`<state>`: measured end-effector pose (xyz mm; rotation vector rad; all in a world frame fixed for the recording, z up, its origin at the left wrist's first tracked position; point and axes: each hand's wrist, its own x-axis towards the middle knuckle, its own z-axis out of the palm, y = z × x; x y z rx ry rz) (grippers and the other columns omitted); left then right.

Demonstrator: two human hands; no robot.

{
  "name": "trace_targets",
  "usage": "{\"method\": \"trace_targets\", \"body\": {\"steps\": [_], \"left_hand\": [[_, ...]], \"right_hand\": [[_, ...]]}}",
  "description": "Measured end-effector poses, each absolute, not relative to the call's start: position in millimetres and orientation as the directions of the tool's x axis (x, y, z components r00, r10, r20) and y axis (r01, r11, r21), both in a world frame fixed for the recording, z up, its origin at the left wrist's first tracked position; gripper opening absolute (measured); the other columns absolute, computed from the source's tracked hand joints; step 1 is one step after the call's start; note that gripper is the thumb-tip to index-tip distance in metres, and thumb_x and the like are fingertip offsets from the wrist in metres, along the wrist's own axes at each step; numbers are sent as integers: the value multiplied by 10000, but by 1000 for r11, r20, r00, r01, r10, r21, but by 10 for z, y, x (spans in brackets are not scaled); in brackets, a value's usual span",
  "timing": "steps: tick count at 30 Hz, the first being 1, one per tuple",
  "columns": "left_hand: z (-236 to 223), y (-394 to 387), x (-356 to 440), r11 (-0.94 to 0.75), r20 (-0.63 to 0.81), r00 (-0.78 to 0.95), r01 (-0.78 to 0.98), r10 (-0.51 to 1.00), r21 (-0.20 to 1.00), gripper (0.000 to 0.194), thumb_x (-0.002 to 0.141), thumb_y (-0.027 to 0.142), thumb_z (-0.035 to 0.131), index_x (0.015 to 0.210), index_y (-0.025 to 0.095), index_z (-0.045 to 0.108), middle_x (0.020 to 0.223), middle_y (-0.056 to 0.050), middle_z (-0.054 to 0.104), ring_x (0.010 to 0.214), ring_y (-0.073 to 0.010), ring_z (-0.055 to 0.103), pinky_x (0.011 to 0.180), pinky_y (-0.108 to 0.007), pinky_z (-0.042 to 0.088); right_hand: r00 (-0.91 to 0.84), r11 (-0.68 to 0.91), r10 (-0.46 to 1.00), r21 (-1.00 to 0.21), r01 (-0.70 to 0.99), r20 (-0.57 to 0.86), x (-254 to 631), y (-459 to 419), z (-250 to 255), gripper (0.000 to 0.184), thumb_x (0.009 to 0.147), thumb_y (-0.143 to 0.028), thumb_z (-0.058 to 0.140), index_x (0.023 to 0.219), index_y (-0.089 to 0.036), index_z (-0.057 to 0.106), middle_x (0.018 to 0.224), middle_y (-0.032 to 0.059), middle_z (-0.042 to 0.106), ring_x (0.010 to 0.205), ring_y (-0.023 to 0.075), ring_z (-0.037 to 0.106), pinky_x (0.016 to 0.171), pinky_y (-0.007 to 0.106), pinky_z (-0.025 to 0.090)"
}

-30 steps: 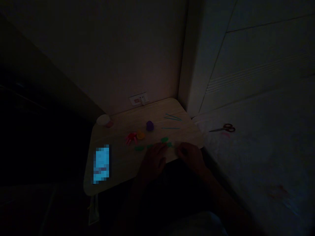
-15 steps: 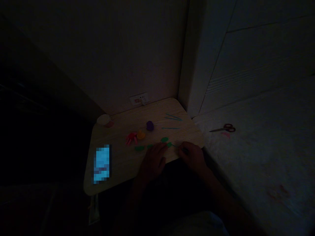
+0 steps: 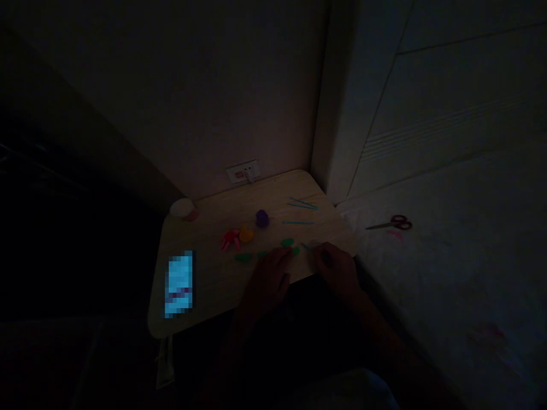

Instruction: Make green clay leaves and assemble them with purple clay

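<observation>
In the dim head view, my left hand (image 3: 270,272) lies low over the table, fingers stretched forward and their tips touching a small green leaf-shaped piece (image 3: 296,250). My right hand (image 3: 337,266) is closed in a pinch on a thin blue-green stick (image 3: 306,246), whose free end points left, just above that piece and apart from it. Beyond my left fingertips lies another green leaf-shaped piece (image 3: 287,242). A further green piece (image 3: 244,257) is left of my left hand, and one more is partly hidden by its fingers.
On the wooden table (image 3: 213,285) are a purple lump (image 3: 262,218), an orange piece (image 3: 245,234), a red-and-pink piece (image 3: 231,238), several thin sticks (image 3: 298,222), a white tub (image 3: 182,208) and a glowing, pixelated phone-like screen (image 3: 179,284). Scissors (image 3: 397,222) lie on the pale surface at right.
My right hand has moved slightly right, and the stick's tip has come away from the green piece and tilted up. My left hand stays nearly in place. The view shifted slightly.
</observation>
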<state>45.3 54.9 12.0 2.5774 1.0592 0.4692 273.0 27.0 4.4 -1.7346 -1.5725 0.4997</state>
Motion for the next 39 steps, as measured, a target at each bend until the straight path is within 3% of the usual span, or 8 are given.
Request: {"method": "trace_targets", "body": {"steps": [5,8,10,15,23,30,39], "left_hand": [[39,501,419,-632,249,586,657,771,412,538,1004,219,512,1529,181,404,1498,-160,513,1388,-302,480,1172,-505,429],[32,475,422,-599,258,541,696,800,397,398,1008,245,521,1400,175,536,1350,-153,579,1267,-307,540,1102,-505,476],[49,457,433,-603,243,552,708,797,369,341,1000,249,541,1330,180,594,1297,-141,594,1208,-305,555,1069,-502,485],[67,400,455,-619,261,562,722,785,308,356,1003,263,544,1348,190,587,1293,-135,608,1187,-314,558,1035,-511,478],[50,405,531,-594,243,543,746,804,300,455,1006,304,547,1437,163,515,1344,-167,573,1221,-343,533,1048,-537,469],[45,366,603,-540,257,478,779,840,317,398,1002,288,543,1383,172,552,1297,-163,582,1183,-339,557,1020,-524,482],[8,341,614,-531,233,477,779,847,333,558,994,318,552,1528,204,441,1355,-169,548,1229,-360,532,1044,-562,461]], "right_hand": [[145,-20,982,-709,705,117,2739,439,116,351,1013,-306,440,1251,-176,663,940,99,790,824,260,736,743,339,517],[56,49,991,-704,708,125,2714,525,152,444,991,-188,432,1379,-216,644,1176,101,783,1021,252,742,866,344,533],[20,57,994,-667,742,107,2691,550,172,479,944,-116,463,1337,-256,696,1258,83,762,1096,244,727,912,338,530],[54,-41,998,-555,831,7,2653,524,215,405,923,-125,532,1210,-272,777,1172,78,789,985,251,751,824,326,541],[-23,26,1000,-578,816,14,2673,411,199,356,939,-128,522,1144,-249,787,1161,73,796,1014,249,751,862,327,547],[-14,23,1000,-559,829,21,2655,450,201,456,944,-114,505,1325,-244,718,1291,95,754,1108,266,737,924,359,552],[-124,108,992,-615,781,16,2631,357,193,368,961,-166,485,1188,-252,761,1193,79,787,1050,256,744,908,342,537]]}}
